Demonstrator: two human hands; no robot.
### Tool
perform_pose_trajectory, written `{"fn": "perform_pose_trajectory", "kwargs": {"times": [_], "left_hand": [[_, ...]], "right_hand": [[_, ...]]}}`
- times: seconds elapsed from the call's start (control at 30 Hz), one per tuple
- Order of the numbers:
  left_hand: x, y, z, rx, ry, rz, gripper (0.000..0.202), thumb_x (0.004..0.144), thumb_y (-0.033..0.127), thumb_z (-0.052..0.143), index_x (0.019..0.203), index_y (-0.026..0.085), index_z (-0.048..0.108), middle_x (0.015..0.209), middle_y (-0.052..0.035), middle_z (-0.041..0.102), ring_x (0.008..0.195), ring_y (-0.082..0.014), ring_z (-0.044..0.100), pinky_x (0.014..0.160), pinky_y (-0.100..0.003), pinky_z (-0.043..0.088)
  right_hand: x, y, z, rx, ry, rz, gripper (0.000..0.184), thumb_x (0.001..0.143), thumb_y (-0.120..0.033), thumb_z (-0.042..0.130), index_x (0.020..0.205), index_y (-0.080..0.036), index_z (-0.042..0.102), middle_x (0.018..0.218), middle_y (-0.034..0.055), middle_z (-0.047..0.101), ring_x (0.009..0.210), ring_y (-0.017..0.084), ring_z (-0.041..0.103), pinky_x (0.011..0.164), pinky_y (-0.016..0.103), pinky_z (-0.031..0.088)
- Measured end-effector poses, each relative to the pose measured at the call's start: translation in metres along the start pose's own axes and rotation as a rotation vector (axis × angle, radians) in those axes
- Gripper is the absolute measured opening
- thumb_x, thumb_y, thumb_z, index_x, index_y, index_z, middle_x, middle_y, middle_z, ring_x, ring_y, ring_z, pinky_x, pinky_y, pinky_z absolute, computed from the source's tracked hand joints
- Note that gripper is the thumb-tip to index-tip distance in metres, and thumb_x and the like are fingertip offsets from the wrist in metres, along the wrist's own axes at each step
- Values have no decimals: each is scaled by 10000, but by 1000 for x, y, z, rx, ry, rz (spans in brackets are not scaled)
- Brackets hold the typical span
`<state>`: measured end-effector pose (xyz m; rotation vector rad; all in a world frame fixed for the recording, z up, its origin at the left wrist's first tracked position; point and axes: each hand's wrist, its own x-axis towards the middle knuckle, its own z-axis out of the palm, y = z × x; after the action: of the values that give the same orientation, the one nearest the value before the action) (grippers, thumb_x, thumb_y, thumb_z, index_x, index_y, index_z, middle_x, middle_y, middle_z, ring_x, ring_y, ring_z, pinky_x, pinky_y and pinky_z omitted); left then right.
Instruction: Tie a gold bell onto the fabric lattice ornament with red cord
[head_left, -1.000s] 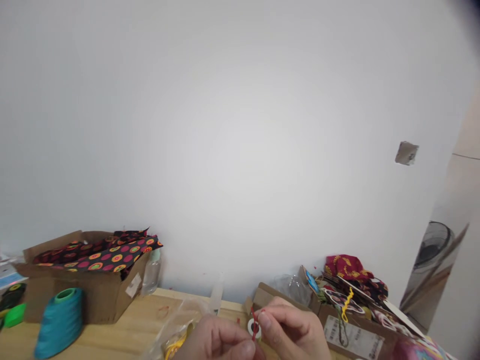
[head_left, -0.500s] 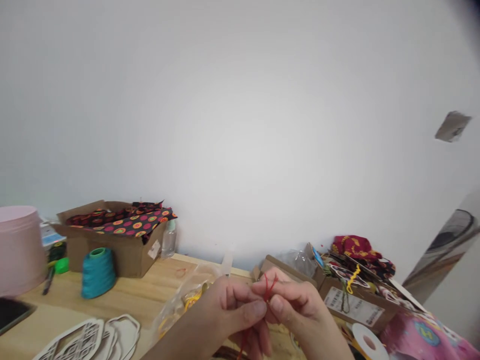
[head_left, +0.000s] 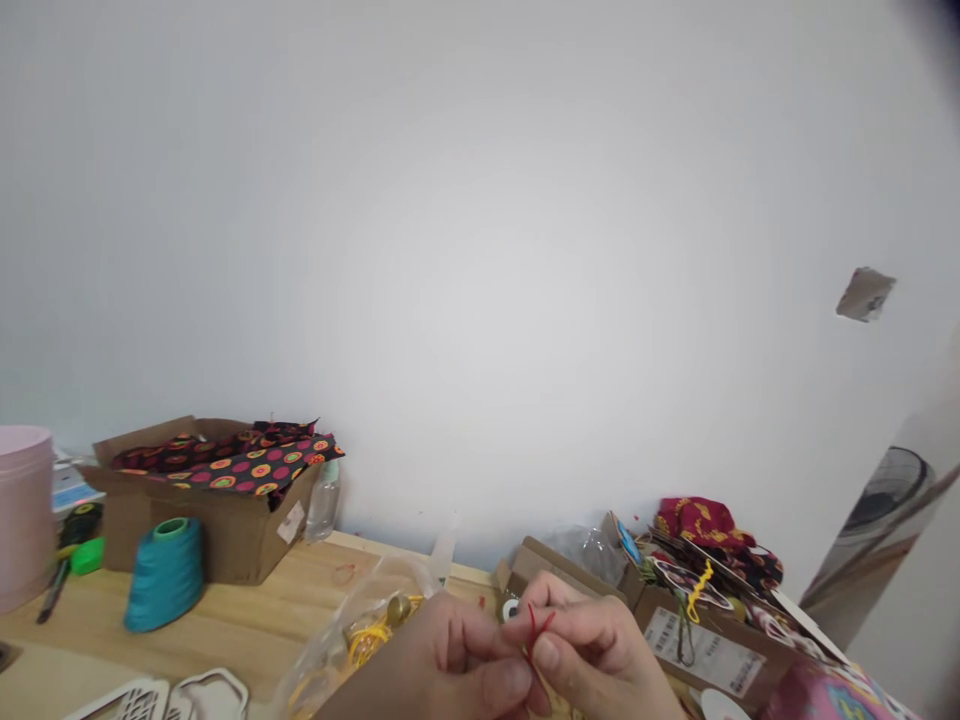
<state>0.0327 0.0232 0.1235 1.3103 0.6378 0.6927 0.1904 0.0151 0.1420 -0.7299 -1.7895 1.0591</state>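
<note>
Blue thread cone (head_left: 165, 582) stands well left of the fingers; plastic bag (head_left: 346, 603) lies nearer. Left hand (head_left: 474, 662) clamps red string (head_left: 533, 632) between thumb and forefinger; right hand (head_left: 596, 640) pinches it alongside, ends upward, apparently for fine control. Cardboard box (head_left: 772, 655) sits right, seemingly within reach.

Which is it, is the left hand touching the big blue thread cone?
Apart. The head view shows the left hand to the right of the thread cone, with wooden tabletop and a clear plastic bag between them.
</note>
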Motion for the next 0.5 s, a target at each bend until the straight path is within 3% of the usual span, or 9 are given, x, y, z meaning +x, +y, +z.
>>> {"fn": "perform_pose_trajectory", "kwargs": {"times": [0.17, 0.33, 0.43, 0.5], "left_hand": [[0, 0, 0, 62, 5, 11, 445, 620, 538, 590, 677, 107, 686, 498, 28, 456, 444, -52, 307, 425, -173, 214], [0, -1, 0, 73, 15, -7, 423, 617, 519, 608, 685, 110, 689, 495, 28, 456, 449, -57, 318, 427, -178, 222], [-3, 2, 1, 15, -86, 58, 361, 659, 461, 607, 792, 134, 682, 630, -11, 581, 519, -76, 430, 478, -170, 303], [-3, 5, 1, -14, -166, 139, 325, 711, 413, 578, 922, 178, 652, 819, -30, 633, 704, -118, 526, 617, -183, 378]], "right_hand": [[-1, 5, 3, 164, 59, 47, 189, 645, -401, 659, 667, -224, 722, 640, -4, 474, 466, 76, 471, 456, 218, 408], [1, 18, 2, 225, 128, -26, 111, 574, -332, 726, 608, -227, 717, 588, -6, 487, 500, 90, 459, 464, 212, 394], [0, 20, 2, 304, 222, -100, 84, 548, -293, 747, 549, -228, 693, 541, -20, 478, 487, 82, 423, 444, 191, 361], [-4, 15, 3, 345, 285, -70, 103, 547, -280, 751, 526, -220, 670, 537, -28, 465, 486, 80, 410, 437, 183, 349]]}}
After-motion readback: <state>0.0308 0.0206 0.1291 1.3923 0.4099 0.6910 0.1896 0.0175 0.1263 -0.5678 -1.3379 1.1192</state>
